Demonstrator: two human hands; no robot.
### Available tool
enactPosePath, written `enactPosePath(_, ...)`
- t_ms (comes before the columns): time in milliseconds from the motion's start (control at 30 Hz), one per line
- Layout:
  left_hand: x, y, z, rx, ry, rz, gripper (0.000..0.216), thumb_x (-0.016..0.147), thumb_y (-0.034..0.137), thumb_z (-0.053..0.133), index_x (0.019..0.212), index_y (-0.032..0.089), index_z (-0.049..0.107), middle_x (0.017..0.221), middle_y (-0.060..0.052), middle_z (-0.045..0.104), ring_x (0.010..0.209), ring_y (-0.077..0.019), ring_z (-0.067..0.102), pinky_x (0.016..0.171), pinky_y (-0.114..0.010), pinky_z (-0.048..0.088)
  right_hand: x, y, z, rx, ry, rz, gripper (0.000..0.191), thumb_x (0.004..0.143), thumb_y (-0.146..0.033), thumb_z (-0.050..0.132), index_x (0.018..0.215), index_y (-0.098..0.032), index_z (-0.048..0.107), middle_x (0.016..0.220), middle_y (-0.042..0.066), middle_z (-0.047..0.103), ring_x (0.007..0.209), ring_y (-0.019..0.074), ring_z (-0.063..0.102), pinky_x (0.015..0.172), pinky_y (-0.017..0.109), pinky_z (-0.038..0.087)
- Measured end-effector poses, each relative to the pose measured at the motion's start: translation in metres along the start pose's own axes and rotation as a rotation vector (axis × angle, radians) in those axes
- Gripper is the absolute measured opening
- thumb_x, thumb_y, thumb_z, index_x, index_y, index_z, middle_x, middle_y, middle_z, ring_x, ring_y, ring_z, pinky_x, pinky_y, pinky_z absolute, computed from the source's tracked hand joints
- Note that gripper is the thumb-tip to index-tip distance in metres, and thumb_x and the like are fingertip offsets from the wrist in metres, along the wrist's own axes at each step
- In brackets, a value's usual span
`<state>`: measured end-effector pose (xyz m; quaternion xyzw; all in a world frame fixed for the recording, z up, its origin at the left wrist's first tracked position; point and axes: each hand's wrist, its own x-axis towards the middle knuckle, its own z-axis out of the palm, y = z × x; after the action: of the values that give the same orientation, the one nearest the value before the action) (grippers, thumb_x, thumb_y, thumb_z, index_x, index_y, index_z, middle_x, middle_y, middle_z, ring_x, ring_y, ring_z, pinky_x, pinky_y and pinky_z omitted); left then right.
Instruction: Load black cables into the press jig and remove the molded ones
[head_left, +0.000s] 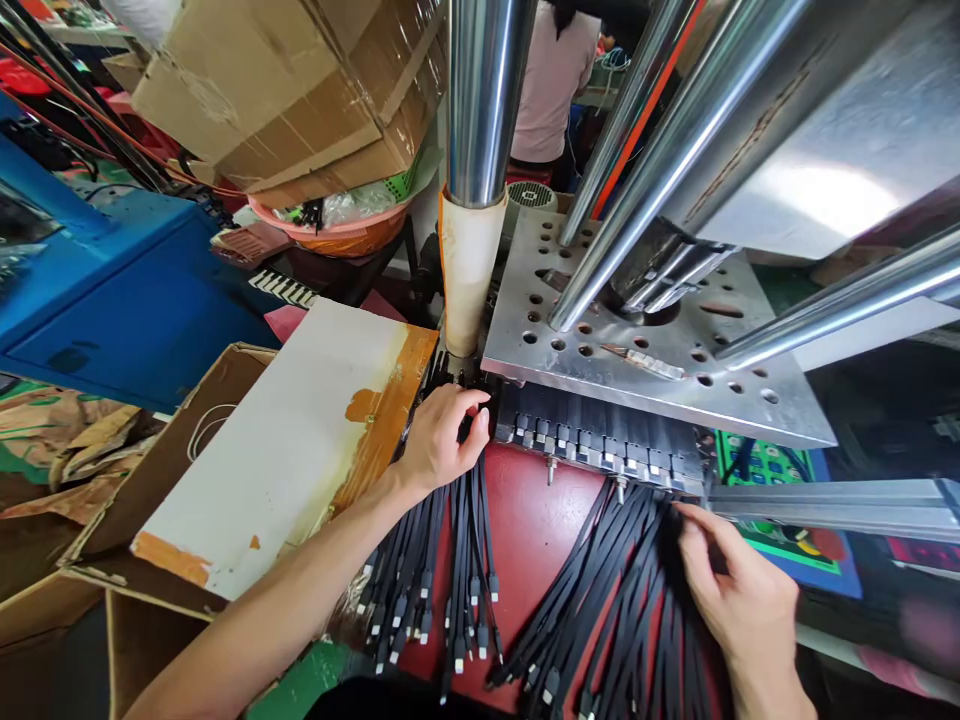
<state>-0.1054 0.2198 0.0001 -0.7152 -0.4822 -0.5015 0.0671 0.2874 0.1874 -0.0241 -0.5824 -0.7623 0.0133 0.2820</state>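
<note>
My left hand (450, 432) is beside the left end of a black metal mould (600, 435), its fingers curled and the thumb near the index finger. What it may hold is hidden. Flat black cables (472, 560) with small metal plugs hang just below this hand. At the lower right, my right hand (739, 590) is closed at the right edge of a thick bunch of black cables (611, 590), fingertips against the upper strands. A row of silver plugs (585, 440) sits along the mould's front edge, under a drilled steel plate (780, 395).
Chrome press columns (491, 100) rise around the plate. A worn white board (277, 430) lies over an open carton (180, 470) at left. Behind are a large cardboard box (300, 100), an orange basin (337, 235), and a person in a pink top (551, 90). A green control panel (787, 545) stands at right.
</note>
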Motion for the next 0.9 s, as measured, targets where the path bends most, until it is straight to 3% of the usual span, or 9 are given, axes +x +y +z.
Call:
enactPosePath(267,-0.004,-0.003,0.004,-0.063,-0.062,-0.079,0.018,0.106,0.016,0.054,0.117,0.018,0.067,0.086,-0.003,0.071,0.074,-0.0164,0.07,0.072,-0.027,0.058,0.006,-0.006,-0.004,0.047,0.085,0.058,0.053,0.107,-0.058,0.05,0.101,-0.018,0.084,0.082,0.008,0.083,0.057,0.0189,0.071,0.059,0.029,0.056)
enactPosePath(467,-0.006,-0.003,0.003,-0.106,-0.162,-0.129,0.021,0.103,0.017,0.051,0.107,0.02,0.071,0.085,-0.004,0.076,0.071,-0.0157,0.072,0.071,-0.026,0.058,0.008,-0.039,-0.018,0.2,0.232,-0.175,0.029,0.107,-0.036,0.059,0.1,-0.018,0.081,0.078,0.006,0.082,0.045,0.0136,0.063,0.049,0.026,0.052)
enactPosePath(533,-0.006,-0.002,0.003,-0.116,-0.208,-0.169,0.022,0.102,0.017,0.051,0.107,0.019,0.072,0.082,-0.004,0.076,0.066,-0.0147,0.07,0.069,-0.025,0.057,0.015,-0.061,-0.031,0.245,0.185,-0.237,0.025,0.107,-0.032,0.06,0.108,-0.019,0.081,0.078,0.004,0.081,0.046,0.0135,0.063,0.049,0.026,0.052)
enactPosePath(700,0.005,0.003,-0.004,-0.151,-0.317,-0.302,0.02,0.099,0.013,0.054,0.104,0.018,0.073,0.079,-0.003,0.076,0.064,-0.0151,0.069,0.067,-0.025,0.053,0.068,-0.113,-0.05,0.138,-0.146,-0.277,0.033,0.111,-0.037,0.053,0.123,-0.022,0.08,0.097,0.008,0.084,0.075,0.02,0.078,0.072,0.029,0.062)
enactPosePath(800,0.016,0.016,-0.026,-0.198,-0.401,-0.36,0.015,0.096,0.014,0.059,0.096,0.019,0.072,0.074,0.0,0.074,0.062,-0.0144,0.067,0.064,-0.024,0.048,0.116,-0.126,-0.036,-0.066,-0.246,-0.219,0.038,0.111,-0.032,0.05,0.135,-0.017,0.075,0.113,0.013,0.084,0.096,0.0263,0.082,0.086,0.035,0.063)
enactPosePath(900,0.016,0.044,-0.065,-0.253,-0.482,-0.403,0.016,0.099,0.02,0.058,0.098,0.02,0.074,0.078,0.0,0.077,0.064,-0.0134,0.067,0.064,-0.023,0.047,0.16,-0.128,-0.012,-0.172,-0.225,-0.151,0.041,0.109,-0.026,0.048,0.138,-0.009,0.072,0.11,0.022,0.083,0.096,0.0347,0.081,0.087,0.045,0.063)
